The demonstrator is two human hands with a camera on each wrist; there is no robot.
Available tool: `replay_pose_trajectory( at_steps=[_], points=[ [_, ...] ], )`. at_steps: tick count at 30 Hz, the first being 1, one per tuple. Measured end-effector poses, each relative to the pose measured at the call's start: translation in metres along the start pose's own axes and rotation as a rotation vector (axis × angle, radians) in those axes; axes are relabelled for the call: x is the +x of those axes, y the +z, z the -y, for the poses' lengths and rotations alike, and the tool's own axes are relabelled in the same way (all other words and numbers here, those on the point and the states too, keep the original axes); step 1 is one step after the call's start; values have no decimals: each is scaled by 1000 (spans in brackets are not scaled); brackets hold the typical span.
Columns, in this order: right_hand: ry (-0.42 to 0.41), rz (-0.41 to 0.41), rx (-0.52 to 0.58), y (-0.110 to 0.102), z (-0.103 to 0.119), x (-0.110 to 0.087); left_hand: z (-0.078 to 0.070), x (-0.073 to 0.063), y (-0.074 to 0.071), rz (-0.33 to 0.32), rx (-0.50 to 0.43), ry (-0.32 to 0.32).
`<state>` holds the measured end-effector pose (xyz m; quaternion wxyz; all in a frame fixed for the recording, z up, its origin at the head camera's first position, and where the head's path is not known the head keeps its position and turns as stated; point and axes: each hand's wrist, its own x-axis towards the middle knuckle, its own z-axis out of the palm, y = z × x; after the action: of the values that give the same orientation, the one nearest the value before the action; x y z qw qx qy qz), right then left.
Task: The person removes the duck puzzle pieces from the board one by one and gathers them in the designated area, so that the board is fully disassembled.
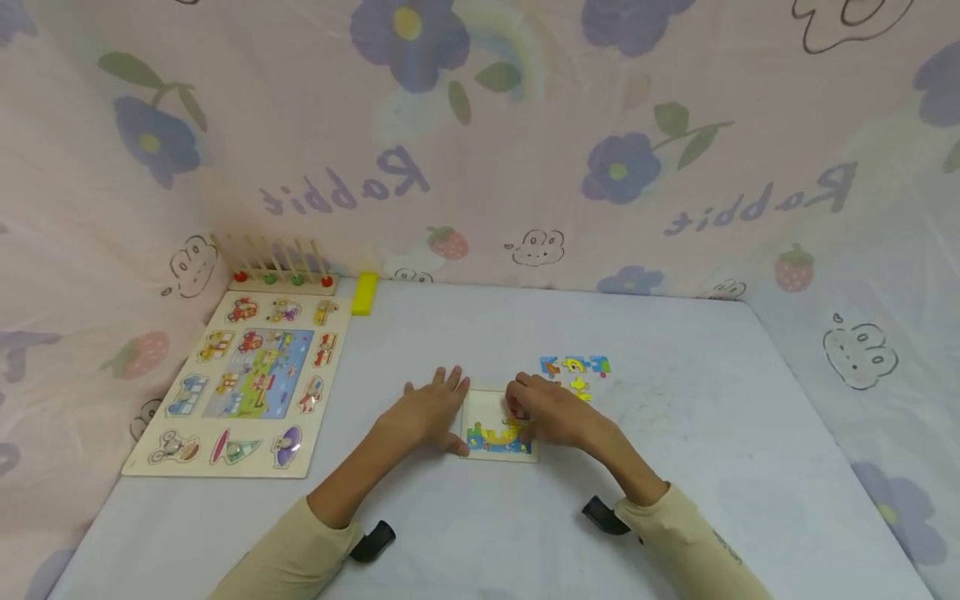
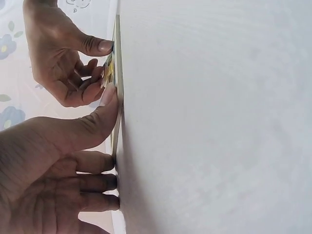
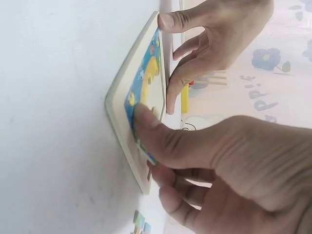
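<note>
A small wooden puzzle tray (image 1: 485, 407) lies in front of me, its near part filled with joined blue and yellow jigsaw pieces (image 1: 495, 438). My left hand (image 1: 423, 414) rests at the tray's left side, fingers extended and spread, thumb touching the near left corner. Over the tray's right side, my right hand (image 1: 553, 410) has its fingers bent. In the right wrist view its thumb lies on a blue-green jigsaw piece (image 3: 146, 151) at the picture's edge, fingertips close beneath. That piece is partly hidden by the thumb. Several loose jigsaw pieces (image 1: 575, 365) lie beyond the right hand.
To the left lies a large wooden picture board (image 1: 322, 417) with vehicle and toy shapes. Behind it stands a pegged wooden rack (image 1: 281, 286) with red and green beads, beside a yellow block (image 1: 364, 294). A patterned cloth (image 1: 495, 183) hangs behind the white table (image 1: 675, 517).
</note>
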<state>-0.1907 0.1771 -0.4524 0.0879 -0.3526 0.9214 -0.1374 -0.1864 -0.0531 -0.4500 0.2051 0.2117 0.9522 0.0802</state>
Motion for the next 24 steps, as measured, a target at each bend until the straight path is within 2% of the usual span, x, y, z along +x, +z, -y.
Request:
replay_pose_trajectory(
  at_steps=[8, 12, 18, 24],
  points=[
    [74, 17, 78, 1, 1, -1, 0, -1, 0, 3, -12, -4],
    [51, 16, 134, 2, -5, -3, 0, -1, 0, 5, -31, -4],
    [-11, 4, 185, 1, -13, -4, 0, 3, -1, 16, -1, 5],
    [13, 46, 196, -1, -13, -3, 0, 3, -3, 35, -16, -12]
  ],
)
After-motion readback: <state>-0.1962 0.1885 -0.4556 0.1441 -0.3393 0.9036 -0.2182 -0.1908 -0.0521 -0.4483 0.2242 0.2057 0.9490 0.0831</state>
